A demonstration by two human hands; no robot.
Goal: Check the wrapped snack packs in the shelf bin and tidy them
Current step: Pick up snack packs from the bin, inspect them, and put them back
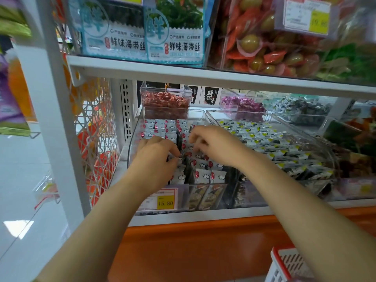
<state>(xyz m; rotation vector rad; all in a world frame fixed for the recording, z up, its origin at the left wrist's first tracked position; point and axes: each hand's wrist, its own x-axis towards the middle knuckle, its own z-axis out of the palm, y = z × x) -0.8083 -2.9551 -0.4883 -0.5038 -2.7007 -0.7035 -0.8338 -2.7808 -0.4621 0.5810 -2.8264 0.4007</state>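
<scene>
At the far left a white wire side panel (97, 139) closes off the shelf. Just beside it, on the lower shelf under the seaweed bags (175, 37), sits the clear shelf bin (132, 143). The snack packs (203, 176) stand in it on edge in close rows, white wrappers with cloud prints and red dots, with a few dark ones turned sideways between them. They look light, thin and crinkly, soft enough to bend and slick in their film. I judge each is best taken by its top sealed edge between thumb and forefinger, and a row squared up with flat fingers rather than squeezed.

The left hand (156, 157) reaches in palm down over the left rows, fingers curled. Its thumb and forefinger tips meet on the top edge of a pack near the middle of the bin and seem to pinch it. The right hand (211, 145) comes in at a slant, fingers bent down with their tips among the packs further back; whether it grips one I cannot tell.

A yellow price label (165, 200) hangs on the bin front. To the right a neighbouring bin (240, 112) holds packs with yellow marks, and a red basket (284, 259) shows at lower right
</scene>
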